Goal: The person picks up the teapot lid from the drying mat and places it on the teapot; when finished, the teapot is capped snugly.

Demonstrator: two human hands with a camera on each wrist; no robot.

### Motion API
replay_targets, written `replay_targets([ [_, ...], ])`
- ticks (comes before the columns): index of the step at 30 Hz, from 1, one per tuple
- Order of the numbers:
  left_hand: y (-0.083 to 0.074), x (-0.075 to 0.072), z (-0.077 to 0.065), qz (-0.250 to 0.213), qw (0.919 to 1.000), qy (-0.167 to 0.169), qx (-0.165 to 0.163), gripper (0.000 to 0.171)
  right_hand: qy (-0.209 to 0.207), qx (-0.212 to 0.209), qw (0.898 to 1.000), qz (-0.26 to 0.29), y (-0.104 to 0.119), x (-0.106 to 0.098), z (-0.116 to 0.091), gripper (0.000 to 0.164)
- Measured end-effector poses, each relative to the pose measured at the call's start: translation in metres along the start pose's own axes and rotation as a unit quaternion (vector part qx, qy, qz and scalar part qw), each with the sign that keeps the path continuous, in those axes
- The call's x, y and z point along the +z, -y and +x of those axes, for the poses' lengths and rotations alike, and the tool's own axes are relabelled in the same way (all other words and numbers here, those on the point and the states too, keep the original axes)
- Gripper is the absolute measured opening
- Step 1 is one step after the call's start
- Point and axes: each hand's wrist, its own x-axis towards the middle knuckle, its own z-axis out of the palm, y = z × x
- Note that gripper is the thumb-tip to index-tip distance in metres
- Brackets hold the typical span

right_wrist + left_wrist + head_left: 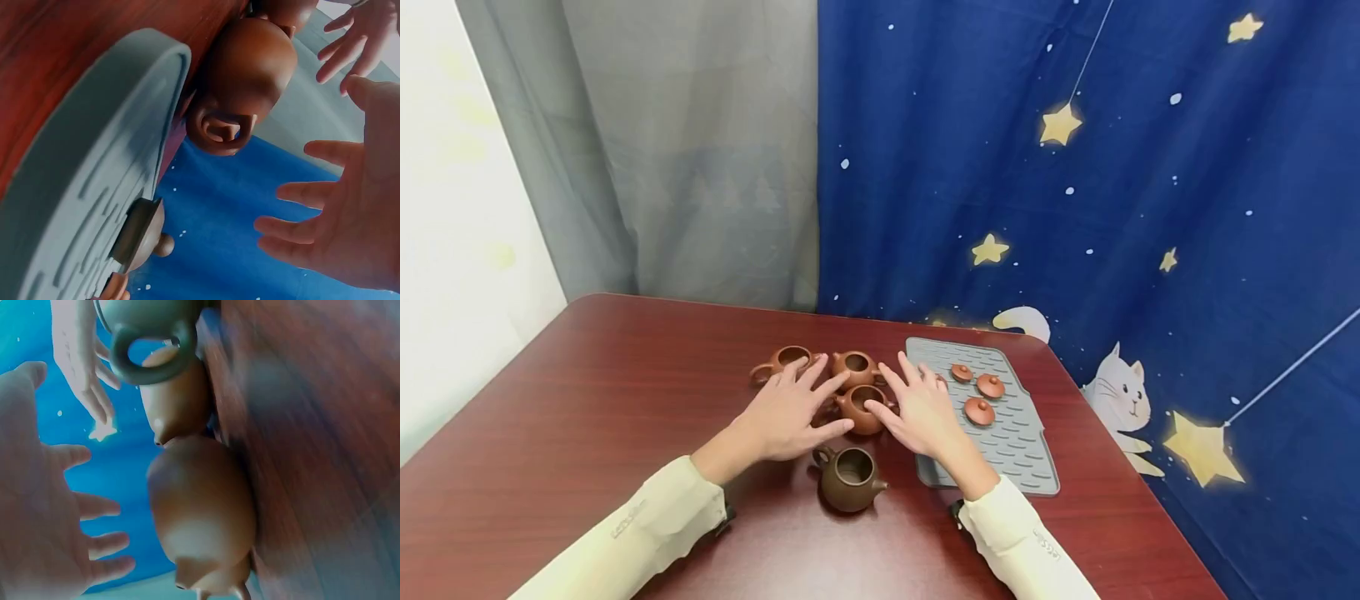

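Observation:
Three lidless reddish-brown clay teapots cluster mid-table in the head view: a front one [862, 422], a rear one [855, 382] and a left one [762, 372] partly behind my left fingers. Closer to me stands a dark olive-brown teapot [848, 493], also lidless, its spout toward the right. My left hand [786, 414] is held over the left side of the cluster, fingers spread and empty. Over its right side is my right hand [922, 410], fingers likewise spread, holding nothing. Both wrist views show a gap between the palms and the brown teapots [203, 500] [250, 65].
A grey ridged mat [1022, 454] lies to the right, with several reddish-brown lids on it, among them a front lid [979, 411]. The dark red table [587, 417] extends left. Grey and blue star-patterned curtains [940, 167] hang behind its far edge.

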Motion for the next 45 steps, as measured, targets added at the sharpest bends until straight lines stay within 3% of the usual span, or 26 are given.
replay_targets([
  [6, -0.012, -0.003, -0.005, -0.039, 0.9977, 0.013, 0.054, 0.075, -0.018, -0.008, 0.999, 0.030, -0.012, 0.002, -0.002, 0.059],
  [11, -0.017, -0.004, -0.010, -0.046, 0.9933, 0.030, 0.101, 0.081, -0.056, -0.019, 0.998, 0.033, -0.021, 0.001, -0.004, 0.047],
  [15, -0.018, -0.003, -0.012, -0.048, 0.9897, 0.040, 0.129, 0.080, -0.056, -0.016, 0.997, 0.042, -0.029, -0.001, -0.006, 0.041],
  [21, -0.019, -0.001, -0.016, -0.075, 0.9838, 0.104, 0.125, 0.074, -0.018, 0.011, 0.997, 0.069, -0.043, -0.003, -0.008, 0.032],
  [24, -0.020, 0.002, -0.019, -0.080, 0.9819, 0.121, 0.122, 0.071, 0.003, 0.031, 0.996, 0.080, -0.050, -0.003, -0.010, 0.027],
  [31, -0.024, 0.002, -0.017, -0.082, 0.9827, 0.121, 0.114, 0.059, 0.008, 0.040, 0.995, 0.093, -0.068, -0.001, -0.010, 0.027],
  [39, -0.024, 0.004, -0.016, -0.088, 0.9829, 0.120, 0.108, 0.059, 0.031, 0.051, 0.996, 0.063, -0.080, 0.001, -0.008, 0.023],
  [45, -0.022, 0.009, -0.014, -0.125, 0.9814, 0.111, 0.095, 0.056, 0.047, 0.061, 0.994, 0.078, -0.084, 0.004, -0.009, 0.017],
])
